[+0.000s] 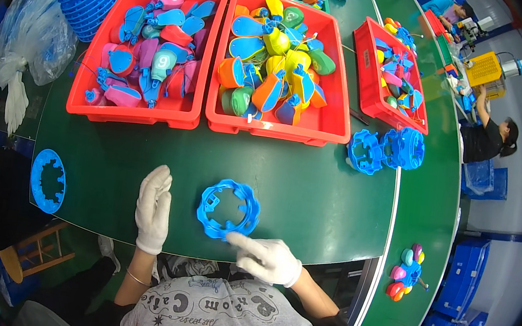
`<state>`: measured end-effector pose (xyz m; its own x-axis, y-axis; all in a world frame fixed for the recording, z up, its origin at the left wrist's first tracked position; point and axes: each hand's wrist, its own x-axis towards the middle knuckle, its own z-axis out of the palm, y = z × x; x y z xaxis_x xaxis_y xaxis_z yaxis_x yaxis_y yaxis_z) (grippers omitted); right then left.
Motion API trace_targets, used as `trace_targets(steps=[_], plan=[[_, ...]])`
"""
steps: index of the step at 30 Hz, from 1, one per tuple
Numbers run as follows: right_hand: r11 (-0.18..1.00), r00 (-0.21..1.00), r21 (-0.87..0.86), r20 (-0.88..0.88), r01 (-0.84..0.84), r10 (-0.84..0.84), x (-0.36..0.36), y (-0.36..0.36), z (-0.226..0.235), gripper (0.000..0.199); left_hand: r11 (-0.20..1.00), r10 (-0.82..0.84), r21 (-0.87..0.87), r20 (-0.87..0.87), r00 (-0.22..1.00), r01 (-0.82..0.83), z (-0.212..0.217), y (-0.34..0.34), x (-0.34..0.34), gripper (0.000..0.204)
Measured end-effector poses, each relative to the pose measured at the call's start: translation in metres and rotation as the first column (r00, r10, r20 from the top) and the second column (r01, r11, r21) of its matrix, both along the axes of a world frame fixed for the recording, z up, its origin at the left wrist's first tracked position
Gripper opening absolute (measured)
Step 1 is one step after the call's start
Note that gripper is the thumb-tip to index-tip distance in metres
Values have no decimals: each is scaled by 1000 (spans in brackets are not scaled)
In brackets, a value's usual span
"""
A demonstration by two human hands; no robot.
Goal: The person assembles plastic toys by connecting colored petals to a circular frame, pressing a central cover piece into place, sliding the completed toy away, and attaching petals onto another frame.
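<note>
Fingers (240,240) of the right hand (266,259) extend toward the far left, held loosely together with the index leading; its tip touches the near rim of the blue ring (228,209). No pinch is formed; whether the thumb also bears on the rim cannot be told. The left hand (153,207) lies flat on the green table (309,194), palm down, fingers pressed together and pointing away from the person, holding nothing.

The blue ring is a round, scalloped plastic crown lying flat near the table's near edge, between the two hands. It lies just beyond the right fingertips and to the right of the left hand, apart from it. The right hand is the nearer of the two. Being circular, the ring has no long axis; its open centre faces upward, with notched tabs pointing inward.

Farther out, two red bins sit side by side at the far side: the left bin (134,113) holds pink, blue and teal moulded parts, the right bin (277,129) orange, yellow, green and blue parts. A third red bin (371,101) stands at the far right, with a cluster of blue rings (386,149) near it. A flat blue ring (48,180) lies at the left edge.
</note>
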<state>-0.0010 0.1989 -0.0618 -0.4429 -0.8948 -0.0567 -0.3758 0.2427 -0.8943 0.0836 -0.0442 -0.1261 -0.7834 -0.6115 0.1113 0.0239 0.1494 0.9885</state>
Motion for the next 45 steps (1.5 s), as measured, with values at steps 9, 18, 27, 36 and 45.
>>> trace_targets(steps=[9,18,27,36,45], plan=[[968,938,-83,-240,236,-250,-17,-14,-25,20,831,-370,-389,148,917,398,27,7,-7,16],[788,600,-409,-511,460,-615,-160,-70,54,23,979,-155,-157,-165,974,130,2,-2,15,25],[746,747,-60,120,663,-654,-310,-136,39,32,999,-40,-17,-162,986,38,-3,4,9,25],[725,686,-408,-268,555,-676,-288,-131,149,30,995,-48,-93,-149,988,34,-6,2,12,23],[737,445,-479,-591,477,-673,-271,-101,200,31,985,-104,-155,-156,982,79,-12,-1,10,20]])
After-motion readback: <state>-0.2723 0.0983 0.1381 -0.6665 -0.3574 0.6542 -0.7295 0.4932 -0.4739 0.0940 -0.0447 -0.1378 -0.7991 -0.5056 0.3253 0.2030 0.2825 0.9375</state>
